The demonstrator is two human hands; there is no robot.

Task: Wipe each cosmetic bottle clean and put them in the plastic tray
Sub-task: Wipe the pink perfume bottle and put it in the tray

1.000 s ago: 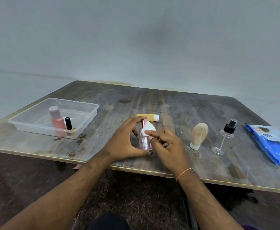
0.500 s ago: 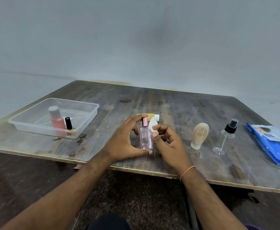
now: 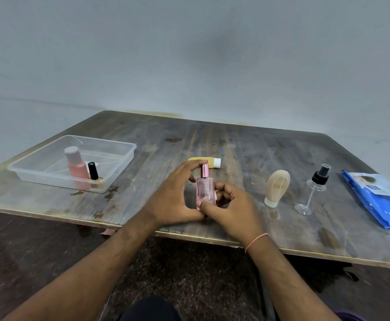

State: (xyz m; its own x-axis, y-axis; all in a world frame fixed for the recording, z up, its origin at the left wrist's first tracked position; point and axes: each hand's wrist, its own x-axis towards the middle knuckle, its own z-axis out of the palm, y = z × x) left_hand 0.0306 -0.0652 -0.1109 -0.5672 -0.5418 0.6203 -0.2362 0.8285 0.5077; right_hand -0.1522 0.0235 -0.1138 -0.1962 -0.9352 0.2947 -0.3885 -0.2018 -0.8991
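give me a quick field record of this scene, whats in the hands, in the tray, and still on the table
left hand: left hand grips the pink perfume bottle, upright, fingers at its cap
right hand: right hand pinches the same bottle's side; whether it holds a wipe cannot be told
in tray: clear plastic tray holds a pink bottle and a small black-capped bottle
waiting on table: yellow tube lying behind the hands, beige squeeze bottle, clear spray bottle
far right: blue wipes pack

bare room: worn wooden table (image 3: 247, 147) against plain grey wall (image 3: 189, 54).
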